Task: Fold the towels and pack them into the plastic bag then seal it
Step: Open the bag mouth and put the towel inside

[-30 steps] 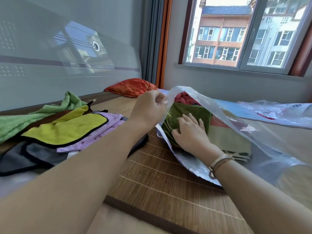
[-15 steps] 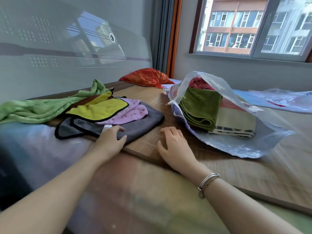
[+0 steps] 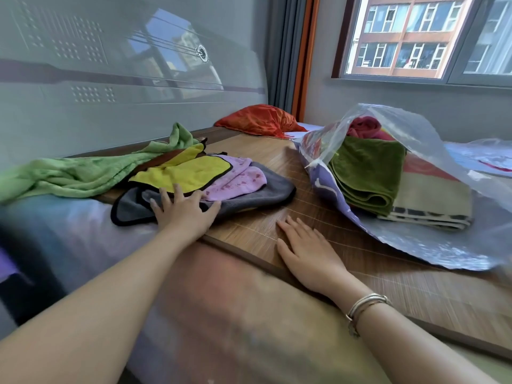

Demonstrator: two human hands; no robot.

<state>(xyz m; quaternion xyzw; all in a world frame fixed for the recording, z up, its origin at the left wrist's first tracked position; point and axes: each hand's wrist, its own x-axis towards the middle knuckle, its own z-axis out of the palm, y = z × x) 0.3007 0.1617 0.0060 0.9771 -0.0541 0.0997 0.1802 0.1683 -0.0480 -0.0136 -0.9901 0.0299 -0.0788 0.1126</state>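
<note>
A clear plastic bag [image 3: 432, 245] lies open on the right of the bamboo mat [image 3: 318, 217]. Inside it are a folded dark green towel [image 3: 365, 173], a beige patterned towel [image 3: 432, 200] and a red towel [image 3: 363, 127]. On the left lies a loose pile: a yellow towel [image 3: 180, 171], a pink towel [image 3: 238, 181], a grey towel [image 3: 255, 196] and a light green towel [image 3: 77, 173]. My left hand [image 3: 184, 212] rests flat, fingers spread, on the grey towel's near edge. My right hand [image 3: 307, 250] lies flat on the mat, apart from the bag.
An orange cushion [image 3: 263, 120] sits at the far end near the curtain. Another plastic bag [image 3: 482, 156] lies at the far right. A grey headboard wall runs along the left. The mat's near edge [image 3: 249, 253] crosses in front of me.
Both hands left the bag's mouth and drew back. My left hand went left onto the towel pile and slid further onto the grey towel. My right hand settled on the mat.
</note>
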